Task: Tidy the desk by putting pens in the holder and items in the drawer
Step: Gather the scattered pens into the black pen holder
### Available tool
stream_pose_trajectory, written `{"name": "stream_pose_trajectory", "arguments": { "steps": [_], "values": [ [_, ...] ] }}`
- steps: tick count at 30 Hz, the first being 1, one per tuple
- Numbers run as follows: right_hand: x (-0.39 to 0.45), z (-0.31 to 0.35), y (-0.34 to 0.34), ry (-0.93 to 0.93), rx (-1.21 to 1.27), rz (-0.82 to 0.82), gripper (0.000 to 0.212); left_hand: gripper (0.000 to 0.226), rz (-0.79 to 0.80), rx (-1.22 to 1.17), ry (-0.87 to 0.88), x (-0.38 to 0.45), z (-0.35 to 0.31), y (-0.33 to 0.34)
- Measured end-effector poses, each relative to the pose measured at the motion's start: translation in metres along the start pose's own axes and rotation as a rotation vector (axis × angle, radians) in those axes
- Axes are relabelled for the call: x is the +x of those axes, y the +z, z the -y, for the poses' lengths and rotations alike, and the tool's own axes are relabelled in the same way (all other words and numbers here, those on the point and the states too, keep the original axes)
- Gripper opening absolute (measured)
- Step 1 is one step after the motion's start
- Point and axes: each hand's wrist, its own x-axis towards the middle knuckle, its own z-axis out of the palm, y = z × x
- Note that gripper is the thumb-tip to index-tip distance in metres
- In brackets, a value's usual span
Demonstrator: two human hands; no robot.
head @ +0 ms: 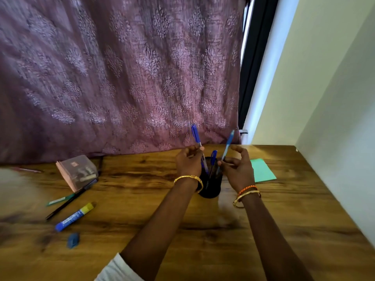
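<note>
A black mesh pen holder [211,189] stands on the wooden desk [203,230] between my hands. My left hand [188,162] pinches a blue pen [196,136] whose tip points down into the holder. My right hand [237,169] grips a lighter blue pen [228,145], also angled into the holder. A third blue pen [213,157] stands inside it. On the left of the desk lie a black pen [67,203], a blue and yellow marker [75,216], a green pen [58,200] and a small blue eraser [73,239].
A clear box of small items [78,171] sits at the back left. A green paper [261,170] lies right of the holder. A purple curtain [121,78] hangs behind the desk, and a white wall [334,118] borders it on the right.
</note>
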Motion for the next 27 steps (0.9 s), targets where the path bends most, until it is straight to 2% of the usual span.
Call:
{"name": "stream_pose_trajectory", "arguments": {
  "steps": [2, 5, 8, 16, 23, 27],
  "values": [
    [0.004, -0.003, 0.002, -0.018, -0.1, -0.016, 0.044, 0.017, -0.016, 0.009, -0.01, 0.002, 0.005, 0.003],
    [0.009, -0.004, 0.005, -0.056, -0.288, -0.045, 0.028, 0.011, -0.037, 0.11, 0.006, 0.002, 0.01, 0.005],
    [0.012, -0.006, 0.007, -0.085, -0.348, -0.046, 0.016, 0.013, -0.074, 0.182, 0.012, 0.002, 0.017, 0.005],
    [0.013, -0.005, 0.006, -0.013, -0.399, 0.047, 0.024, 0.014, -0.101, 0.504, 0.055, -0.002, 0.032, 0.001],
    [0.015, 0.0, 0.007, 0.094, -0.317, 0.003, 0.028, 0.028, -0.085, 0.431, 0.015, -0.001, 0.038, -0.004],
    [0.012, -0.004, 0.013, 0.115, -0.302, -0.044, 0.034, 0.021, -0.003, 0.382, -0.005, -0.002, 0.042, -0.011]
  ]
}}
